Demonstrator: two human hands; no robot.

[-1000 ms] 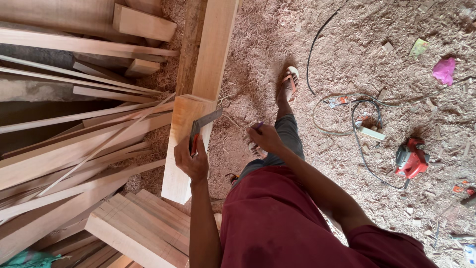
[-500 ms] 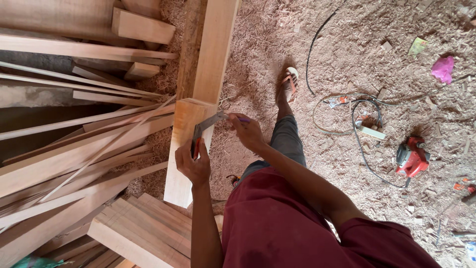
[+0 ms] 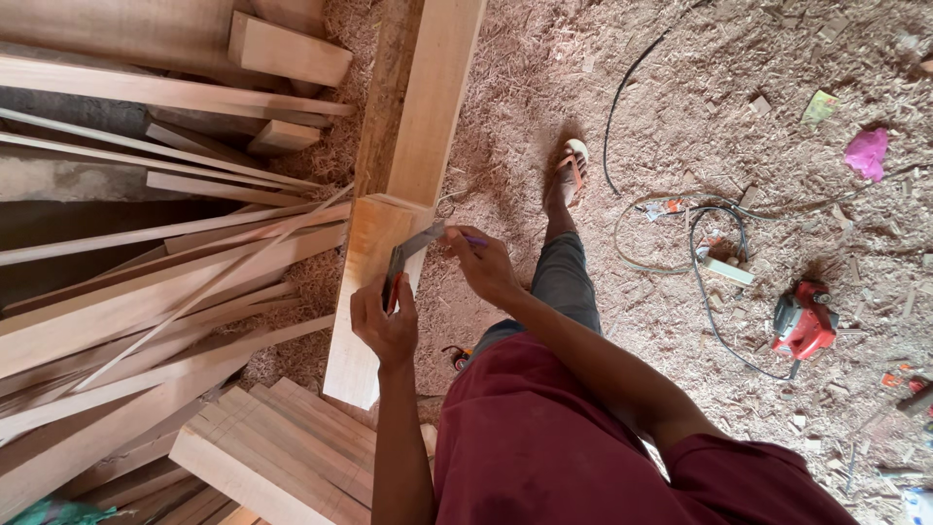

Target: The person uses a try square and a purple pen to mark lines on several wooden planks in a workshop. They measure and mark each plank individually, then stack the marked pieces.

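My left hand (image 3: pixel 385 321) presses a try square (image 3: pixel 406 255) against a short pale wooden board (image 3: pixel 362 301) that leans up toward me. The square's metal blade lies across the board's upper end. My right hand (image 3: pixel 483 262) holds a purple pencil (image 3: pixel 473 240) with its tip at the blade's edge, just right of the board. A longer plank (image 3: pixel 428 97) runs away from the board's top end.
Thin wood strips and planks (image 3: pixel 165 282) pile up at left, with stacked boards (image 3: pixel 282 447) below. The floor is deep sawdust (image 3: pixel 680 78). A red power tool (image 3: pixel 803 321), tangled cables (image 3: pixel 700 253) and a pink scrap (image 3: pixel 867 152) lie at right. My sandalled foot (image 3: pixel 569 175) stands ahead.
My right hand has moved left from beside my knee up to the square's blade, bringing the pencil to it. My left hand has stayed on the square.
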